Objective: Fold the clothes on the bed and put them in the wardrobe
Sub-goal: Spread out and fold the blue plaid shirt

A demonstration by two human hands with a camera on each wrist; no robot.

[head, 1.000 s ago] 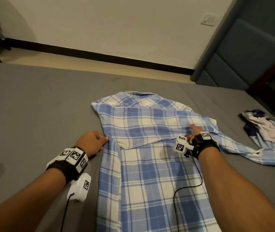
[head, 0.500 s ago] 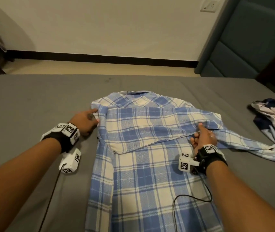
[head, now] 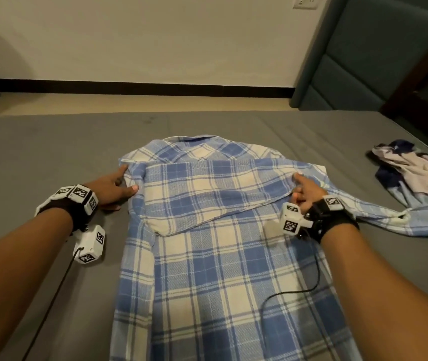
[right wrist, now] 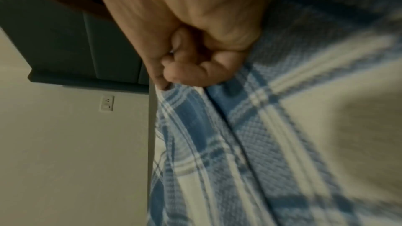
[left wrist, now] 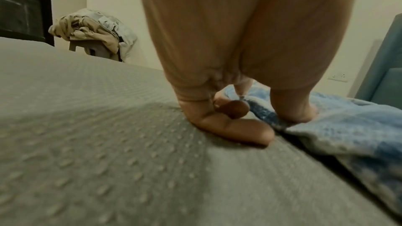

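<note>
A blue and white plaid shirt (head: 207,256) lies flat on the grey bed (head: 38,152), its left sleeve folded across the chest. My left hand (head: 119,186) rests at the shirt's left shoulder edge with fingers fairly straight. In the left wrist view its thumb (left wrist: 293,109) presses on the shirt (left wrist: 337,126) and a finger lies on the sheet. My right hand (head: 304,194) sits on the right side of the chest, fingers curled, index tip touching the folded sleeve's edge. The right wrist view shows that fist (right wrist: 191,57) on the cloth (right wrist: 282,126). The right sleeve (head: 390,214) trails out to the right.
A crumpled pile of other clothes (head: 416,170) lies at the bed's right edge. A teal padded headboard (head: 364,61) stands behind it. Beyond the bed's far left corner, a chair draped with garments (left wrist: 91,32) shows in the left wrist view. Cables run from both wrist cameras.
My left hand has slid up along the shirt's left edge to the shoulder and uncurled. The right hand has drawn back slightly on the right chest. The head view has come closer.
</note>
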